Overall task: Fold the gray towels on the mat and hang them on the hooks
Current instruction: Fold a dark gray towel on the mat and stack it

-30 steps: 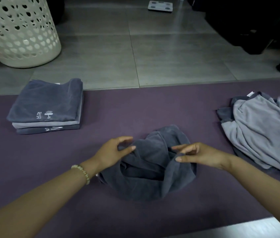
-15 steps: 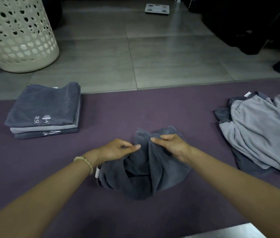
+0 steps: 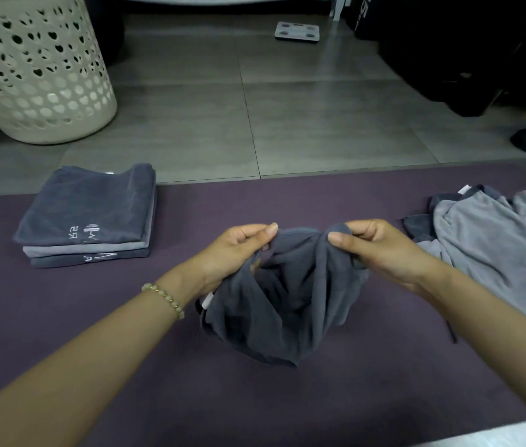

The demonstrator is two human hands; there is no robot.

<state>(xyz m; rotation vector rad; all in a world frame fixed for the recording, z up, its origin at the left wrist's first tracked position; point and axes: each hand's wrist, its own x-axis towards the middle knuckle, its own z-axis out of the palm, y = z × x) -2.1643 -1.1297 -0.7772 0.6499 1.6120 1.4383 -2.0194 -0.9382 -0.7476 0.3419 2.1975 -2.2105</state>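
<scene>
A dark gray towel point(image 3: 284, 304) hangs bunched between my hands over the middle of the purple mat point(image 3: 61, 317). My left hand point(image 3: 235, 253) pinches its upper edge on the left, and my right hand point(image 3: 381, 250) pinches the edge on the right. The cloth sags in loose folds below, its lower part resting on the mat. A stack of three folded gray towels point(image 3: 90, 217) lies on the mat's far left. A heap of unfolded light and dark gray towels point(image 3: 497, 246) lies at the right. No hooks are in view.
A cream perforated laundry basket point(image 3: 32, 72) stands on the tiled floor at the back left. A bathroom scale point(image 3: 297, 31) lies on the floor at the far middle. Dark furniture point(image 3: 465, 50) fills the back right. A pale strip shows at the bottom right corner.
My hands have lifted the dark towel's edge off the mat and drawn apart along it, left hand leftward and right hand rightward. The view has tilted slightly.
</scene>
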